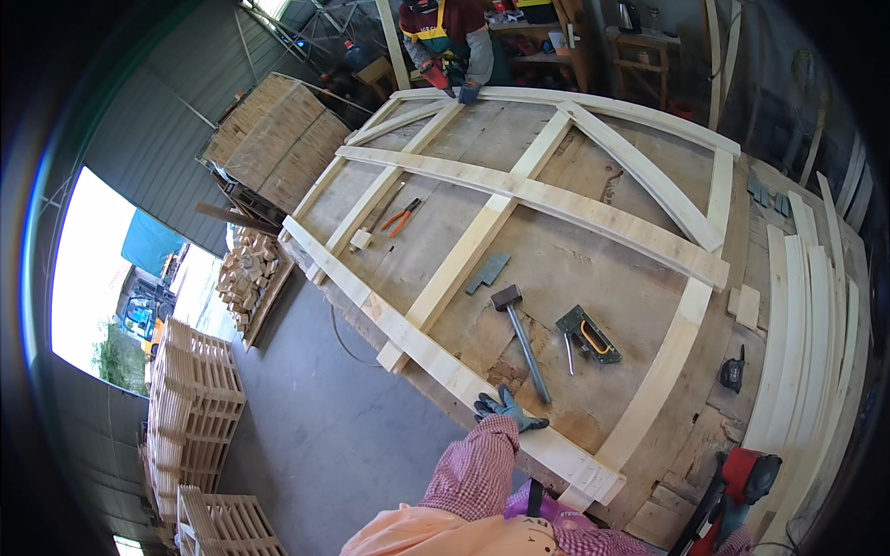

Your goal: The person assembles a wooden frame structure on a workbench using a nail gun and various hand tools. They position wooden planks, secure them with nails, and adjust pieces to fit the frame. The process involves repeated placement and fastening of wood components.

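Right hand: cannot be made out beside the red-and-black power tool (744, 471) at the near right of the surface, where a checked sleeve shows; whether it grips is unclear.
Left hand: the blue-grey gloved left hand (507, 410) lies open, fingers spread, palm down, gripping nothing.
Near beam: the long, flat, pale timber beam (431, 347) under that palm runs along the surface's near edge; steadying it looks like the step in hand, best done with weight straight down and no sideways push.
Near joint: the pale timber end rail (654, 385) meets the beam by the near right corner; fingers are best kept well clear of this overlap, and edges checked flush before any fixing.
Loose tools: the dark-headed mallet with a grey handle (527, 348) and the dark boxy tool with a yellow loop handle (590, 334) lie inside the frame; the mallet's handle end is near the left hand, so it should not get nudged underneath the timber.
Middle: the wide pale timber crossbeam (603, 215) spans the frame above the brown wooden surface (565, 255); shoving the near beam could pull it off square.
Far edge: a co-worker (450, 42) with a red tool stands there; avoid jolting the frame.
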Demonstrator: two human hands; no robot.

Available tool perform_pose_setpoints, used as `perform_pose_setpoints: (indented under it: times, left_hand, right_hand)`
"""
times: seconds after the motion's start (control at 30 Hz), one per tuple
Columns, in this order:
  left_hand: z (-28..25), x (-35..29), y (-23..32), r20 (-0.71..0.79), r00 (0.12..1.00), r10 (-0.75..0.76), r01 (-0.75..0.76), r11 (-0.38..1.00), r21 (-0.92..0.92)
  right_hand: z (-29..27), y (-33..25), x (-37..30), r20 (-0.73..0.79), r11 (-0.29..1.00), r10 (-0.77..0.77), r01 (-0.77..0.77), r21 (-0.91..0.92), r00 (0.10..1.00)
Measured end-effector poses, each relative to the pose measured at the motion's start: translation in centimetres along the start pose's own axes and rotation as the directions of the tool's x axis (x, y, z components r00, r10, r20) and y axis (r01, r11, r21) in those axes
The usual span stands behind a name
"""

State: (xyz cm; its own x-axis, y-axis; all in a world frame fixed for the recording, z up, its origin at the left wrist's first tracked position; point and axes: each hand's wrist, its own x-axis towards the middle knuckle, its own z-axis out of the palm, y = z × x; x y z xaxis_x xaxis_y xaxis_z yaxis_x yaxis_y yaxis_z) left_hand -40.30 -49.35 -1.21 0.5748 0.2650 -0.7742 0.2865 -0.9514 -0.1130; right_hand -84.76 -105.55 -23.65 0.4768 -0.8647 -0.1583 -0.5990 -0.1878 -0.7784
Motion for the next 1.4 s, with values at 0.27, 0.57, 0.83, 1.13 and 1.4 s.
perform_pose_setpoints:
  times: [0.27, 0.57, 0.83, 1.13, 1.4]
  left_hand:
    - [0.3, 0.7, -0.9, 0.012, 1.0, -0.028, 0.028, 1.0, -0.011]
    - [1.5, 2.6, 0.8, -0.031, 0.987, -0.158, 0.158, 0.987, 0.008]
    - [2.6, 3.7, 1.2, -0.125, 0.982, -0.145, 0.145, 0.989, -0.004]
    - [2.4, 3.3, 0.9, -0.191, 0.964, -0.187, 0.185, 0.982, -0.026]
    - [2.4, 1.3, 0.8, -0.18, 0.976, -0.12, 0.11, 0.992, -0.061]
  right_hand:
    - [-1.7, -0.4, -1.9, 0.101, 0.999, -0.023, 0.025, -0.02, 0.995]
    - [-2.2, -21.1, -6.2, 0.299, 0.851, 0.252, -0.358, 0.384, 0.92]
    - [-5.6, -23.6, -5.1, 0.04, 0.909, 0.416, -0.416, -0.011, 0.908]
    - [1.9, -22.8, -15.2, -0.249, 0.853, 0.398, -0.456, -0.252, 0.883]
    - [2.0, -31.1, -15.5, -0.006, 0.949, 0.243, -0.239, -0.203, 0.97]
